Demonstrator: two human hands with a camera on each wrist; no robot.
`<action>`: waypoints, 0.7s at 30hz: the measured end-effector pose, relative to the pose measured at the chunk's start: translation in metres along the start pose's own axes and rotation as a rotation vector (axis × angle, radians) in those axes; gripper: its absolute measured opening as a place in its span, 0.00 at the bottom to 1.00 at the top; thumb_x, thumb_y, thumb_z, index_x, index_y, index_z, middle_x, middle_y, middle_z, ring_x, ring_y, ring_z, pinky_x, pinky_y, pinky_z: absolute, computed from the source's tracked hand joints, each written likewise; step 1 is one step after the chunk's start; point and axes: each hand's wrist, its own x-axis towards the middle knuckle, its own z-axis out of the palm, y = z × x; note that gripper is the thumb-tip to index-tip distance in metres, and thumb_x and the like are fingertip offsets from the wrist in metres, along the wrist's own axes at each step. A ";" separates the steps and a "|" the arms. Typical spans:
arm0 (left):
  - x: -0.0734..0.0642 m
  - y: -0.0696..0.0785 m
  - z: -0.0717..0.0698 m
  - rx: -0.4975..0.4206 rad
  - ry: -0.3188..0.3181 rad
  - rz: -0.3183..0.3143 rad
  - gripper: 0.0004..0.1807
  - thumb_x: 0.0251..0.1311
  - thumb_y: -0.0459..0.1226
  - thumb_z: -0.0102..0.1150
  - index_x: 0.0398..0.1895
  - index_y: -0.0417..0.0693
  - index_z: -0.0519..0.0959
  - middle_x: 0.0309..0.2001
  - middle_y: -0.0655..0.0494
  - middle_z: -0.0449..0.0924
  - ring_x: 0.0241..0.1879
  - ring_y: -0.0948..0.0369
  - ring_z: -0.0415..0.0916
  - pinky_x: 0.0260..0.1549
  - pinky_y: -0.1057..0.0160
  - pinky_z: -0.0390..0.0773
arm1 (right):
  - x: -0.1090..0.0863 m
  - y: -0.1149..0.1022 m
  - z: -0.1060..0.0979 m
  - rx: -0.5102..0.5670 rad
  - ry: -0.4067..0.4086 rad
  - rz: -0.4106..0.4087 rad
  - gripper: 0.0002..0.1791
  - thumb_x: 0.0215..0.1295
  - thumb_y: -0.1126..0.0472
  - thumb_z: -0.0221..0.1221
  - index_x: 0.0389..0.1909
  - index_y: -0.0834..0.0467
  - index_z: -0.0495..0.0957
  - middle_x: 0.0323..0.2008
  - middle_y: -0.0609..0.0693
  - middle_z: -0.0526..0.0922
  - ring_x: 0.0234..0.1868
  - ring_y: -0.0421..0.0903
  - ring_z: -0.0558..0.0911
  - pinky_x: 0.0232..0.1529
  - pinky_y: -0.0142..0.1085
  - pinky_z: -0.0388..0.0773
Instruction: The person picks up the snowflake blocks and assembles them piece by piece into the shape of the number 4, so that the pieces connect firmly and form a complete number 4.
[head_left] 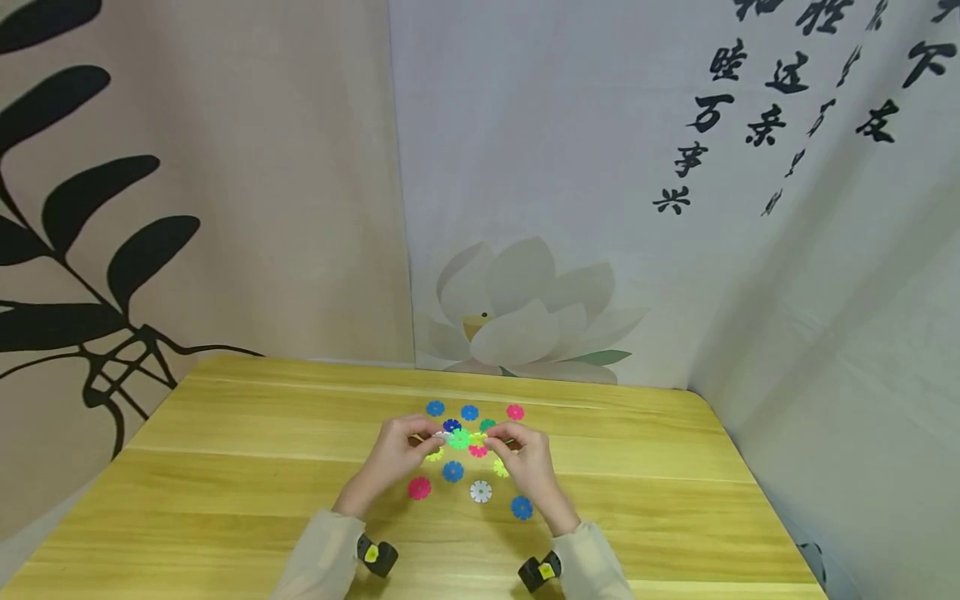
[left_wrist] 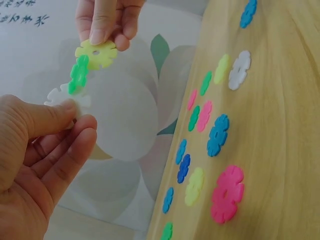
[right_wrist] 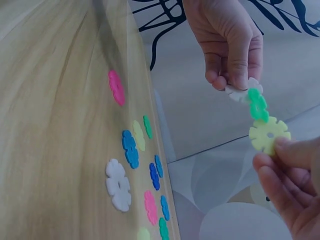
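Three notched plastic discs, shaped like snowflakes, are joined in a short chain held up between both hands. At one end my left hand (left_wrist: 47, 145) pinches the white disc (left_wrist: 59, 100) between thumb and fingers. The bright green disc (left_wrist: 78, 74) sits in the middle, turned across the other two and slotted into them. My right hand (right_wrist: 295, 175) pinches the yellow disc (right_wrist: 269, 134) at the other end by its rim. In the head view, the left hand (head_left: 401, 450) and right hand (head_left: 528, 462) meet over the loose discs, the green one facing up between them.
Several loose snowflake discs lie flat on the wooden table (head_left: 262, 483). Among them are a pink disc (head_left: 420, 488), a white disc (head_left: 481, 492) and a blue disc (head_left: 522, 507) on the near side. Behind the table hangs a printed curtain (head_left: 540, 167).
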 end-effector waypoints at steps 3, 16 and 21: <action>0.000 0.000 0.001 0.003 0.009 0.023 0.03 0.53 0.24 0.63 0.25 0.36 0.82 0.26 0.53 0.80 0.23 0.66 0.76 0.22 0.70 0.81 | 0.000 0.000 -0.002 0.006 -0.009 -0.020 0.02 0.51 0.78 0.62 0.26 0.71 0.79 0.23 0.60 0.82 0.21 0.56 0.80 0.22 0.36 0.82; -0.001 0.002 0.005 0.045 0.022 0.103 0.03 0.52 0.23 0.62 0.25 0.35 0.81 0.24 0.51 0.80 0.20 0.61 0.75 0.18 0.72 0.79 | -0.004 0.003 0.002 0.039 0.023 -0.097 0.04 0.49 0.82 0.61 0.23 0.73 0.78 0.20 0.63 0.81 0.18 0.55 0.80 0.16 0.37 0.81; 0.000 0.001 0.007 0.047 0.053 0.161 0.04 0.50 0.21 0.62 0.24 0.35 0.80 0.23 0.49 0.79 0.19 0.60 0.75 0.18 0.72 0.79 | -0.003 0.002 0.006 0.033 0.062 -0.113 0.05 0.48 0.82 0.62 0.23 0.72 0.78 0.20 0.62 0.81 0.17 0.54 0.80 0.17 0.35 0.81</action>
